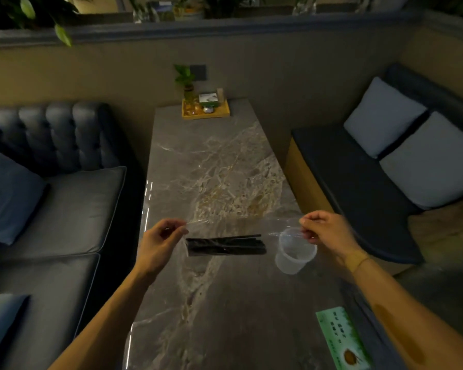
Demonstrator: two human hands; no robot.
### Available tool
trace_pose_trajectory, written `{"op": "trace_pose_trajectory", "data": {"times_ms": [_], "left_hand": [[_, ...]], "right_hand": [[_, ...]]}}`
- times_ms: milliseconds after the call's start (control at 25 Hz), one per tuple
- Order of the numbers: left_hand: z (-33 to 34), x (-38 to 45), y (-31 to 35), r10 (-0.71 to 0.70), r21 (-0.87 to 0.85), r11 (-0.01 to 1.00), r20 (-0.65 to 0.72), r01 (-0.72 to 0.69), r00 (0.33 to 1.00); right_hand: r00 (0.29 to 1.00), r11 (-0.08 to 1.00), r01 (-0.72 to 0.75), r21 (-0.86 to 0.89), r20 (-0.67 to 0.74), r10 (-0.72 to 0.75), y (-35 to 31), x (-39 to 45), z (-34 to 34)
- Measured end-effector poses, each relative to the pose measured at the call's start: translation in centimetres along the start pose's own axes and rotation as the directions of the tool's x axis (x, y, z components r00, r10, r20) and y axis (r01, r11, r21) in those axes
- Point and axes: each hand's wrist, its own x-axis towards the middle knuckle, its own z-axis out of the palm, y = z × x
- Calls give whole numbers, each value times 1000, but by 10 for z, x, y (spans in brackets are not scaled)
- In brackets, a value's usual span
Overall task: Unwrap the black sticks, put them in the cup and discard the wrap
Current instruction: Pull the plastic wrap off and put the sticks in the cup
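A bundle of black sticks [225,246] lies crosswise on the marble table [219,169], inside a sheet of clear plastic wrap [238,222]. My left hand [159,243] pinches the wrap's left end just beside the bundle. My right hand [325,231] pinches the right end, so the film is stretched between the two hands above the sticks. A clear plastic cup [294,251] stands upright at the right of the sticks, directly under my right hand, partly seen through the film.
A green printed card [342,339] lies at the table's near right. A yellow tray [205,109] with a small plant and boxes sits at the far end. A dark sofa [51,209] flanks the left, a cushioned bench [372,182] the right.
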Motion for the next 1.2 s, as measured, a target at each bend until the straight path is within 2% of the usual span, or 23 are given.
{"op": "trace_pose_trajectory", "data": {"times_ms": [160,680,1200], "left_hand": [[15,-2,27,81,-4,997,-3,-81,997],[52,13,92,190,133,972,38,-193,981],[80,28,122,241,270,925,124,-266,963]], "right_hand": [[999,999,-36,24,-9,36,13,6,-11],[995,992,-104,78,-6,104,38,28,-29],[982,977,-189,102,10,189,51,30,-35]]}}
